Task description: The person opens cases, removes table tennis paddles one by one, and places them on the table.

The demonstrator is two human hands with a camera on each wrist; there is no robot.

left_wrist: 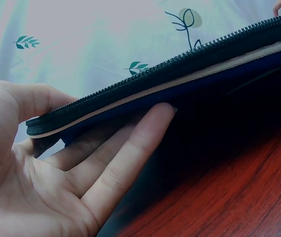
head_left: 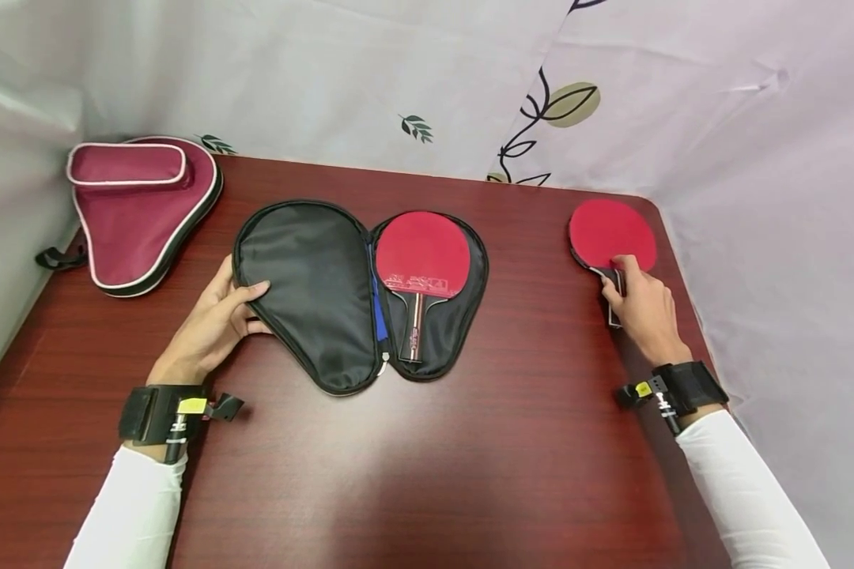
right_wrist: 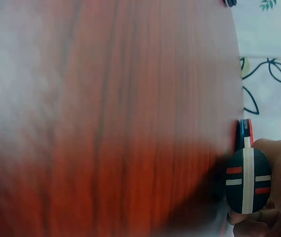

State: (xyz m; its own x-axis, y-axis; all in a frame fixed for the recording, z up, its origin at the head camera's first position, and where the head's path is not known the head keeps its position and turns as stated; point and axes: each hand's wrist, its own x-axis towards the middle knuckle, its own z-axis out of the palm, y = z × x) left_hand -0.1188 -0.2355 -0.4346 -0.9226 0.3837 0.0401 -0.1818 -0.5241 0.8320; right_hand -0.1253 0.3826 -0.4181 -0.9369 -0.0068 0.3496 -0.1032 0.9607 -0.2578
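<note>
At frame right, the right hand [head_left: 644,308] is gripping the loose red-rubber wooden paddle [head_left: 612,235] by its handle; a firm wrap seems wise. The left hand [head_left: 217,320] is pinching the open black zip case [head_left: 313,284].

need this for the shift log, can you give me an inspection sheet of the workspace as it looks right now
surface: dark red wood-grain table, bare toward the near edge
job's things: black case lies open flat, one red paddle inside its right half; second red paddle near the table's right edge
clutter: maroon case at the far left corner, apparently closed
grippers: left hand grips the black case's left edge, thumb on top, fingers under; right hand grips the second paddle's handle
cables: nothing seen; a black strap trails from the maroon case
surroundings: white cloth backdrop with leaf print on all sides; wrist bands with cameras on both arms
</note>
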